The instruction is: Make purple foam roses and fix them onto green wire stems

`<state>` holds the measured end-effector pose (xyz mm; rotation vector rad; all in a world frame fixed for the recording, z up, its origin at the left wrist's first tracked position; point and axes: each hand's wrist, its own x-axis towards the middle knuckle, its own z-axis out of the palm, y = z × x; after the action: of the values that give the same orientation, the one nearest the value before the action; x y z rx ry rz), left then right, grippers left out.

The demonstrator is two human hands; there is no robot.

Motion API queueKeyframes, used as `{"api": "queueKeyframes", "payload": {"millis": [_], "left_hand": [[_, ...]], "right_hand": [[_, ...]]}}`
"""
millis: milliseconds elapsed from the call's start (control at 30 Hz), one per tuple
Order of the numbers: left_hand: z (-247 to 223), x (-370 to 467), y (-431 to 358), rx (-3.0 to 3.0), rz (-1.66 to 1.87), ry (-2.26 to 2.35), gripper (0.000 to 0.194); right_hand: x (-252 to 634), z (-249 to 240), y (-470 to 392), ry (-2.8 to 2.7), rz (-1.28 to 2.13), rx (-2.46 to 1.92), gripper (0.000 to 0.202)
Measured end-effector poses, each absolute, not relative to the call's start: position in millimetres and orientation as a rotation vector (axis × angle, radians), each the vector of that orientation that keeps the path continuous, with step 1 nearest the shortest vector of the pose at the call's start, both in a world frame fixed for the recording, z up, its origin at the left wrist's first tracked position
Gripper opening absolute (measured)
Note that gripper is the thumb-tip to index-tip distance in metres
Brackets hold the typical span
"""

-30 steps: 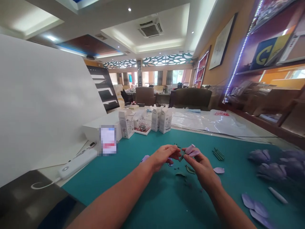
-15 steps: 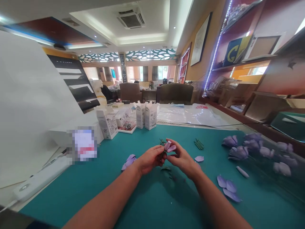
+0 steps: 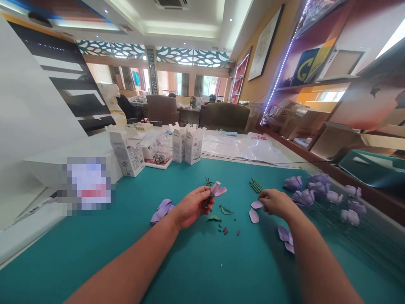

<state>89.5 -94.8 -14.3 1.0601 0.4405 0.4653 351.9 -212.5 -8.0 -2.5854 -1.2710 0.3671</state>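
My left hand (image 3: 194, 207) is closed on a small purple flower (image 3: 215, 188) with one petal standing out to its right. Farther right, my right hand (image 3: 272, 202) has its fingertips together at the edge of a loose pale petal (image 3: 256, 204); whether they grip it is too small to tell. Just below lies another pale petal (image 3: 254, 216). Green leaves (image 3: 226, 210) and small dark red pieces (image 3: 225, 231) are on the green mat (image 3: 202, 270) between my hands. Short green stems (image 3: 255, 185) lie beyond my right hand.
Finished-looking purple flowers (image 3: 303, 197) lie at the right. Purple petals (image 3: 162, 211) rest left of my left hand, others (image 3: 284, 234) by my right forearm. White boxes (image 3: 193, 145) and a tray (image 3: 160, 162) stand at the mat's far edge.
My right hand has left the flower and moved right to the loose petals. My left hand still holds the flower. The camera view has shifted, showing less ceiling.
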Motion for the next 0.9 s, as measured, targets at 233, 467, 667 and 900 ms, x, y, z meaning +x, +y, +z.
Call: {"api": "queueKeyframes", "payload": {"millis": [233, 467, 667, 900], "left_hand": [[-15, 89, -95, 1.054, 0.479, 0.44, 0.021], [-13, 89, -96, 1.071, 0.479, 0.442, 0.027], [-9, 88, -99, 1.135, 0.498, 0.456, 0.026], [-10, 88, -99, 1.236, 0.558, 0.477, 0.03]], "right_hand": [[354, -36, -209, -1.33, 0.256, -2.65, 0.025], [352, -44, -205, -1.328, 0.204, -2.651, 0.026], [339, -28, -207, -1.144, 0.126, -2.406, 0.024], [303, -4, -208, -1.118, -0.031, -2.042, 0.028]]}}
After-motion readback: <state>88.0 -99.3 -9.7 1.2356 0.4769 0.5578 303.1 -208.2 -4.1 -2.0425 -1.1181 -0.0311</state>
